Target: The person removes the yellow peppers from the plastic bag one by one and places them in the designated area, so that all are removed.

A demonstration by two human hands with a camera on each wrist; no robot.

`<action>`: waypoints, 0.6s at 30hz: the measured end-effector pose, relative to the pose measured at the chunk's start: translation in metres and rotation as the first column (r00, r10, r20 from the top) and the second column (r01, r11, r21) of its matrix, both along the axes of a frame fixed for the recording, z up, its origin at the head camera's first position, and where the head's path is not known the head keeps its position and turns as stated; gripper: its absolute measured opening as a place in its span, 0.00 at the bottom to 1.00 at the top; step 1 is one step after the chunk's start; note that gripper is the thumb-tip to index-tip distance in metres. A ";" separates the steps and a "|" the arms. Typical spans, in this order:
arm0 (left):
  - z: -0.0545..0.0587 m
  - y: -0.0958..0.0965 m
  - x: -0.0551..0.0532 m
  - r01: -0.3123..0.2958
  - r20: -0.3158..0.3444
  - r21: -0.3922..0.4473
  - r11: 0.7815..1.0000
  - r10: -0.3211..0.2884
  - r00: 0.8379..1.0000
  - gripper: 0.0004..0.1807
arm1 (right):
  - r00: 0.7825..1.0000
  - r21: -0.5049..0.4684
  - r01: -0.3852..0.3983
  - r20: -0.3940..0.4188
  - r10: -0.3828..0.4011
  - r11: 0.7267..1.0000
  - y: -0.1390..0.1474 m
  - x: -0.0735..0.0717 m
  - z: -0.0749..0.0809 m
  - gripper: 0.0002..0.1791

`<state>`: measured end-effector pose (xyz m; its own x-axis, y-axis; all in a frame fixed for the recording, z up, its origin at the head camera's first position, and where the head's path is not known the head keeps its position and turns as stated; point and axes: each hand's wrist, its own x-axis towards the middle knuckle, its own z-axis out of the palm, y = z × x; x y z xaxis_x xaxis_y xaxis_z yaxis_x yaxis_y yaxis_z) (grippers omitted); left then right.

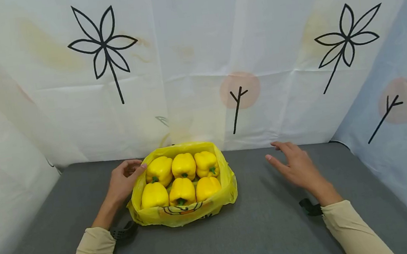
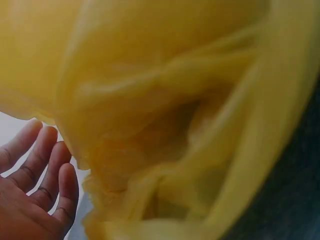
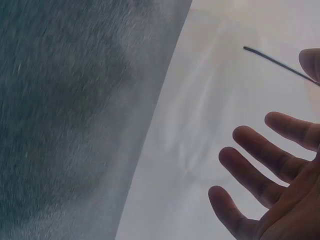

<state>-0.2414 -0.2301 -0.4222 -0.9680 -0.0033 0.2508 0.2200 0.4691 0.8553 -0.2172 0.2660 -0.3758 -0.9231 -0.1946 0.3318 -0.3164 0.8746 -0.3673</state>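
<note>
Yellow bell peppers (image 1: 183, 166) with green stems, several of them, sit in two rows inside a yellow plastic bag (image 1: 229, 179). The bag's mouth is spread wide around them, and dark print marks its front. At the bag's left rim is my left hand (image 1: 123, 182), thumb along the edge. In the left wrist view, the loosely bent fingers of that hand (image 2: 37, 185) are beside the crumpled bag (image 2: 165, 115). My right hand (image 1: 300, 168) hovers over the table well to the bag's right, fingers spread and holding nothing; the right wrist view shows its spread fingers (image 3: 265, 155).
A dark grey table (image 1: 263, 238) lies under the bag. Behind it hangs a white cloth backdrop (image 1: 183, 27) with black flower drawings, and more cloth closes off both sides. Each wrist carries a black band (image 1: 310, 207).
</note>
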 end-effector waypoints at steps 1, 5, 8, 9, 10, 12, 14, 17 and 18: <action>-0.001 0.000 0.000 0.002 0.003 0.013 1.000 -0.003 1.000 0.24 | 1.000 -0.006 -0.005 0.003 0.005 1.000 -0.002 0.001 0.000 0.32; -0.006 0.000 -0.001 0.017 0.016 0.106 0.994 -0.019 1.000 0.22 | 1.000 -0.020 -0.023 0.010 0.023 1.000 -0.007 0.003 0.001 0.31; -0.008 0.000 -0.002 0.038 0.021 0.194 0.980 -0.042 0.999 0.22 | 0.999 -0.016 -0.029 0.014 0.030 0.999 -0.011 0.005 0.002 0.32; -0.009 0.000 -0.002 0.041 0.024 0.222 0.974 -0.048 0.999 0.22 | 0.999 -0.015 -0.031 0.016 0.031 0.999 -0.012 0.005 0.003 0.32; -0.010 0.000 -0.002 0.044 0.028 0.246 0.968 -0.052 0.998 0.23 | 0.999 -0.012 -0.032 0.017 0.033 0.999 -0.013 0.005 0.003 0.32; -0.011 0.000 -0.002 0.043 0.037 0.290 0.956 -0.056 0.998 0.23 | 0.999 -0.013 -0.037 0.020 0.037 0.999 -0.016 0.006 0.005 0.33; -0.012 0.001 -0.002 0.035 0.050 0.322 0.946 -0.054 0.997 0.23 | 0.999 -0.014 -0.043 0.020 0.043 0.999 -0.017 0.007 0.005 0.33; -0.014 0.002 -0.001 0.029 0.067 0.370 0.928 -0.058 0.996 0.23 | 0.998 -0.020 -0.054 0.014 0.055 0.998 -0.017 0.008 0.005 0.32; -0.015 0.003 -0.001 0.027 0.072 0.389 0.921 -0.060 0.996 0.23 | 0.998 -0.023 -0.057 0.013 0.058 0.998 -0.017 0.008 0.005 0.32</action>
